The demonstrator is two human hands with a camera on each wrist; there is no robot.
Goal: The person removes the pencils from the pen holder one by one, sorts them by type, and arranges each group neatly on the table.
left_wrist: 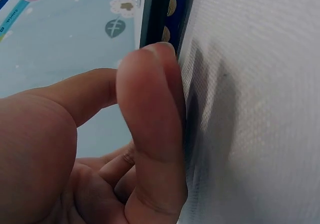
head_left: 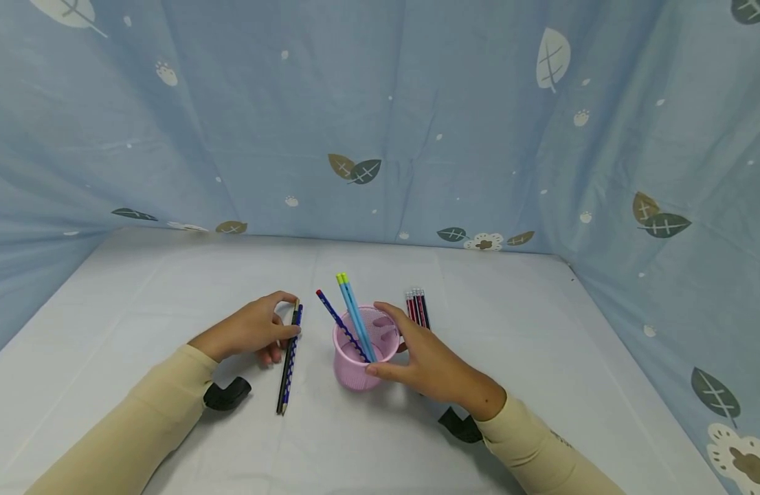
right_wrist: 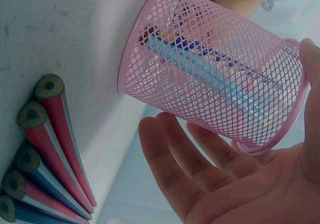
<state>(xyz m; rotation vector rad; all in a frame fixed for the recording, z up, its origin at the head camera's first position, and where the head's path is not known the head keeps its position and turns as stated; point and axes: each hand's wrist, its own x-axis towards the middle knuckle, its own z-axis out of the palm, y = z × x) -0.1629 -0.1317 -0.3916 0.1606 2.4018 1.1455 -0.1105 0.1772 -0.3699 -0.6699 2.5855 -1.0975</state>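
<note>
Near the middle of the table stands a pink mesh pen holder (head_left: 354, 377). Two light blue pencils (head_left: 350, 302) with yellow-green ends and a dark blue patterned pencil (head_left: 330, 309) lean inside it. My right hand (head_left: 432, 361) holds the holder from the right, thumb and index finger at its rim. In the right wrist view the other fingers (right_wrist: 185, 159) stretch beside the mesh. To the left, my left hand (head_left: 256, 328) pinches a black pencil (head_left: 284, 385) and a blue spotted pencil (head_left: 291, 371), which lie side by side. The grip is partly hidden.
Several red and dark striped pencils (head_left: 418, 308) lie together right of the holder, partly behind the right hand. A white cloth covers the table (head_left: 504, 302). Blue patterned curtains (head_left: 479, 137) stand along its back and sides. Black straps (head_left: 227, 394) hang at both wrists.
</note>
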